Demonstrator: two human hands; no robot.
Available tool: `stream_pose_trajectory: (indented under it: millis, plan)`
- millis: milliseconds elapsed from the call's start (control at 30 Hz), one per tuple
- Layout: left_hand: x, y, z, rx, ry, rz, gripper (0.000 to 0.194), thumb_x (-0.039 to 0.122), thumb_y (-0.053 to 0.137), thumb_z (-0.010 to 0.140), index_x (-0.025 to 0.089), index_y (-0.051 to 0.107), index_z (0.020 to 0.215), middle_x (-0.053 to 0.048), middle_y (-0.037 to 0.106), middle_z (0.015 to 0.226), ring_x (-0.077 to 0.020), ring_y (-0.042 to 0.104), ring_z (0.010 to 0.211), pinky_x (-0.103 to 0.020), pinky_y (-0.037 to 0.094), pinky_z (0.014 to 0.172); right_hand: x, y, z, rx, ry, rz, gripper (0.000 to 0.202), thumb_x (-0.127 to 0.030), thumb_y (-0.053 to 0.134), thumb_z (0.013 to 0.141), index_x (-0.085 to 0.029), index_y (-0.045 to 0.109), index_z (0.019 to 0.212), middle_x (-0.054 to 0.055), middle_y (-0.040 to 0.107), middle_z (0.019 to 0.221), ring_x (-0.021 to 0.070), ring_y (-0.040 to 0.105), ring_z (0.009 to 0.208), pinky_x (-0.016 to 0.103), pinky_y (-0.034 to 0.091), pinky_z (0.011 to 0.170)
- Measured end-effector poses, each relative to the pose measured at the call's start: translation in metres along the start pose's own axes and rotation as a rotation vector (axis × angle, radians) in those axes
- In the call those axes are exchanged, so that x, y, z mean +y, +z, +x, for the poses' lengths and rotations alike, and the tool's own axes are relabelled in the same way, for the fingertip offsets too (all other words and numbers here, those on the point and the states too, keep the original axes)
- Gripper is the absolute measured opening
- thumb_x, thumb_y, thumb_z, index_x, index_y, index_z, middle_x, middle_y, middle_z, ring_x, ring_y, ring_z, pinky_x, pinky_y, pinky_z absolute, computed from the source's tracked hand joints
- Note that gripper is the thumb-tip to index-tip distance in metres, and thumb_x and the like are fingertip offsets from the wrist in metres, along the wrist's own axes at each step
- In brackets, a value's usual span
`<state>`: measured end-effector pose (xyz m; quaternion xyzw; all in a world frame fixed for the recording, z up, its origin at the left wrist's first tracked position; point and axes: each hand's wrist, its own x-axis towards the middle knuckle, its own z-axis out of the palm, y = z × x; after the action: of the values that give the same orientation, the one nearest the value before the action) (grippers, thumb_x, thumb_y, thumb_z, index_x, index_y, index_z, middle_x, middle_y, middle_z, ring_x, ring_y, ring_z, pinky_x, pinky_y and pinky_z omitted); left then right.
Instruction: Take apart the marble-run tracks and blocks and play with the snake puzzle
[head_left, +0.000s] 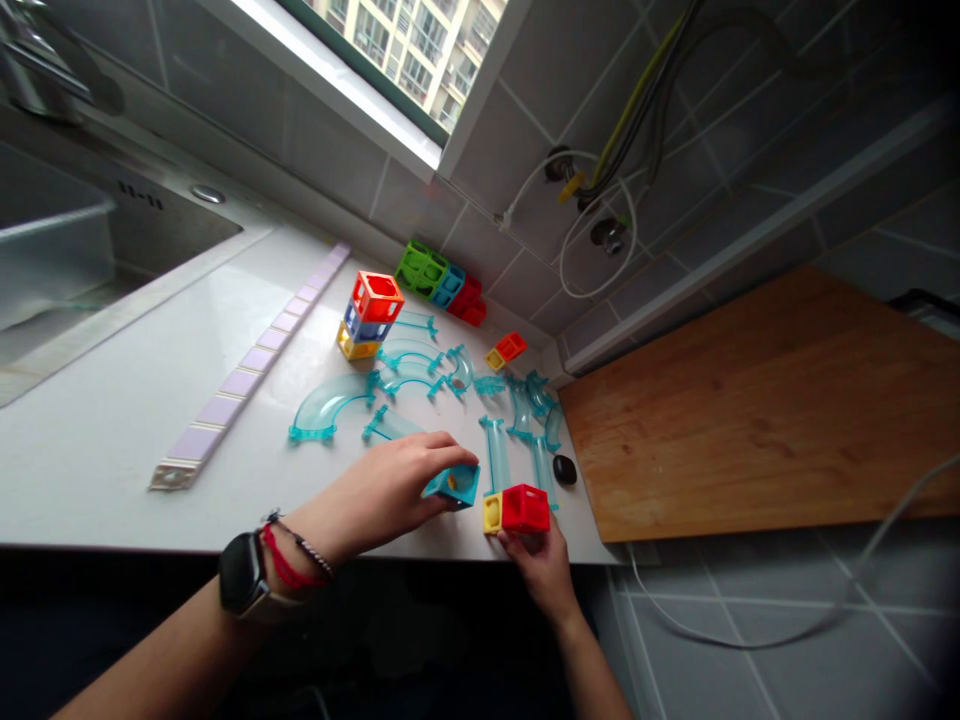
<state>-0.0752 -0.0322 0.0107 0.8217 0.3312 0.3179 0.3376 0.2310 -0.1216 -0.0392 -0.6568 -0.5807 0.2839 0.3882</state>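
Note:
My left hand [405, 487] is closed around a blue cube block [459, 484], held just left of the other blocks near the counter's front edge. In my right hand [544, 565] is a red cube block [526, 508] joined to a yellow cube block [492, 512]. The blue block is apart from the yellow one by a small gap. Behind my hands lie clear teal track pieces, among them a curved one [330, 402] and a straight one [496, 455]. A tower of red, blue and yellow blocks [367, 318] stands upright farther back.
Green, blue and red blocks [435, 280] lie along the wall, with a small orange and yellow pair [505, 351] nearby. A black oval object [564, 470] sits beside the wooden board [750, 420]. A lilac strip [251, 370] and a sink [172, 200] are left.

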Motion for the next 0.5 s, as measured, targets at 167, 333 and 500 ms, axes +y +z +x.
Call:
stream_pose_trajectory:
  millis: [167, 333, 500]
  plan:
    - [-0.009, 0.000, -0.001, -0.013, -0.001, 0.005, 0.060, 0.018, 0.077, 0.085, 0.029, 0.060, 0.141, -0.007, 0.069, 0.134, -0.0282, 0.069, 0.118, -0.035, 0.055, 0.095, 0.002, 0.004, 0.006, -0.058, 0.003, 0.000, 0.052, -0.043, 0.090, 0.074, -0.016, 0.076, 0.115, 0.015, 0.079, 0.115, 0.0339, 0.074, 0.110, 0.055, 0.058, 0.100]
    - [-0.015, -0.004, -0.003, -0.020, -0.001, 0.024, 0.077, 0.034, 0.087, 0.081, 0.030, 0.051, 0.150, -0.008, 0.064, 0.142, -0.0295, 0.065, 0.127, -0.039, 0.054, 0.103, 0.000, 0.009, 0.007, -0.017, -0.012, 0.023, 0.055, -0.043, 0.091, 0.072, -0.016, 0.075, 0.117, 0.014, 0.079, 0.114, 0.0327, 0.075, 0.106, 0.052, 0.060, 0.097]
    - [-0.020, -0.032, -0.007, 0.169, -0.038, -0.023, 0.066, 0.052, 0.080, 0.086, 0.026, 0.059, 0.142, -0.010, 0.071, 0.134, -0.0263, 0.070, 0.114, -0.038, 0.058, 0.096, 0.000, 0.017, 0.006, 0.047, -0.043, 0.051, 0.064, -0.043, 0.092, 0.069, -0.018, 0.071, 0.124, 0.013, 0.078, 0.116, 0.0319, 0.074, 0.108, 0.049, 0.062, 0.094]
